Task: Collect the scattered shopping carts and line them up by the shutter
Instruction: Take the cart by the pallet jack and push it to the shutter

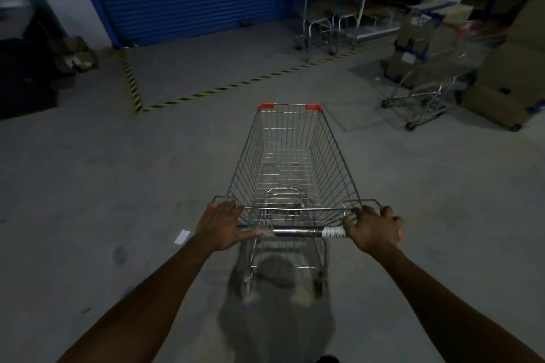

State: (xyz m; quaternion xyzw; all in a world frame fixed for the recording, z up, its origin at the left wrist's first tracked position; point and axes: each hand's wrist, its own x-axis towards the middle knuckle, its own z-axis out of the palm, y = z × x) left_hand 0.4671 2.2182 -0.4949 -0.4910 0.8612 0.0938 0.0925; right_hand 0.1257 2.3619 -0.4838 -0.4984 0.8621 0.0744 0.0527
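Two bare forearms enter from the near edge, one at left and one at right, each uncovered from the frame edge to the wrist, with no sleeve, glove, watch or ring visible. The left hand [225, 224] and right hand [373, 228] are likewise bare. A small dark shape at the near bottom edge cannot be identified.

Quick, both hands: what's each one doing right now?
Left hand: closed on the cart handle, left end.
Right hand: closed on the handle's right end.
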